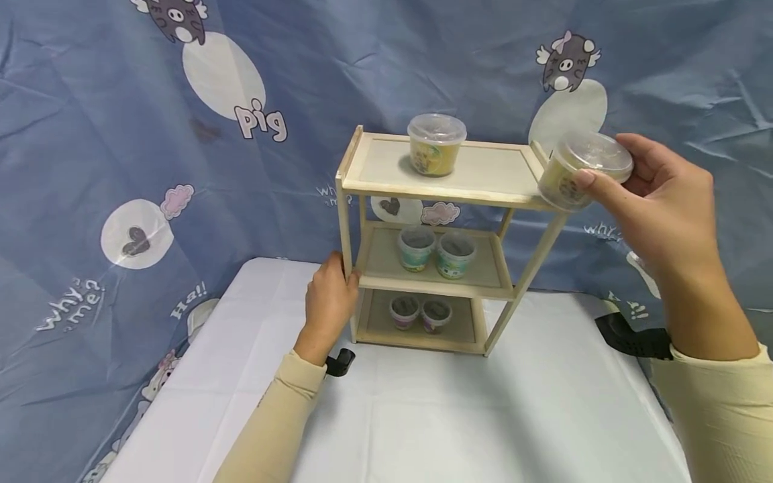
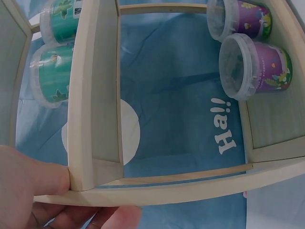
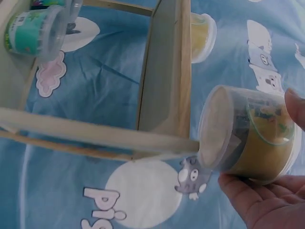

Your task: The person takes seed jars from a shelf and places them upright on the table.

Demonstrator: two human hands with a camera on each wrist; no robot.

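A three-tier wooden shelf rack [image 1: 435,288] stands on the table. My left hand [image 1: 329,295] grips its left upright near the middle tier; in the left wrist view the thumb [image 2: 43,174] lies on one side of the wood and the fingers on the other. At the right end of the top tier, my right hand [image 1: 676,201] holds a clear-lidded plastic tub with a yellow label [image 1: 561,178] between thumb and fingers. This tub is tilted, its base right by the tier's end in the right wrist view. A similar yellow tub [image 1: 436,151] sits upright on the top tier.
Two green-labelled tubs, one left [image 1: 415,253] and one right [image 1: 454,260], stand on the middle tier. The bottom tier carries two purple-labelled tubs [image 2: 271,67]. A white cloth [image 1: 423,416] covers the table, and a blue patterned curtain [image 1: 290,174] hangs behind the rack.
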